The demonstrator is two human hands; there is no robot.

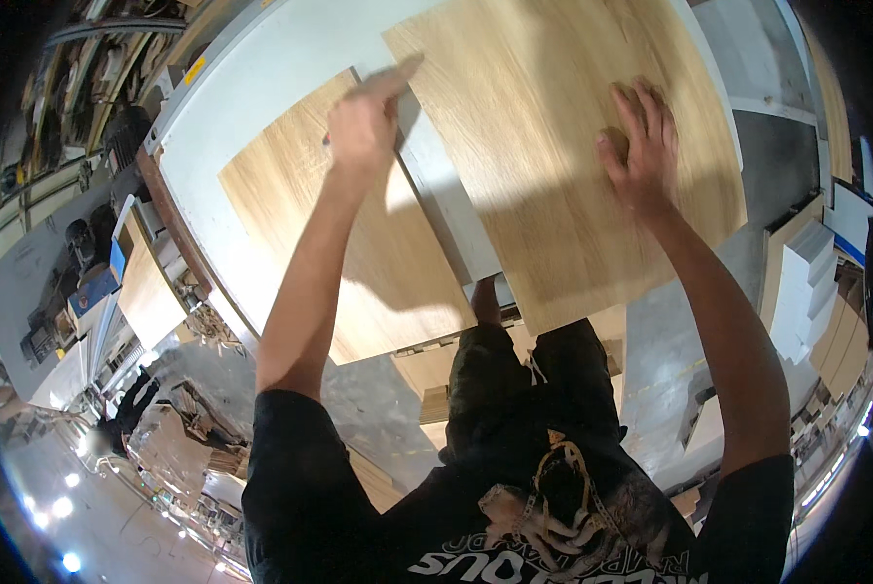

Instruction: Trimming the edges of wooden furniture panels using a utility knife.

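Left hand: our left hand [363, 125] is over the upper part of the smaller board, near its inner edge; one finger is stretched toward the larger board, and in the view its tip overlaps the margin of that board. The hand is blurred, so we cannot tell if it pinches something or if it touches the wood.
Right hand: our right hand [643, 156] lies palm down on the larger board, toward its right side, with the fingers a little spread and nothing between them.
Larger board: the larger board [514, 185], with light wood grain, lies at our right on the table.
Smaller board: the smaller board [383, 248], of similar grain, lies at our left, partly covered by our forearm.
Gap: the two boards are apart, and between them a strip of the white table [198, 161] is visible; the near ends of both boards pass beyond it.
Left surroundings: there are racks with long strips [95, 88], and farther down we see a co-worker [130, 414] in dark clothes.
Right surroundings: white panels [804, 277] are stacked beside us.
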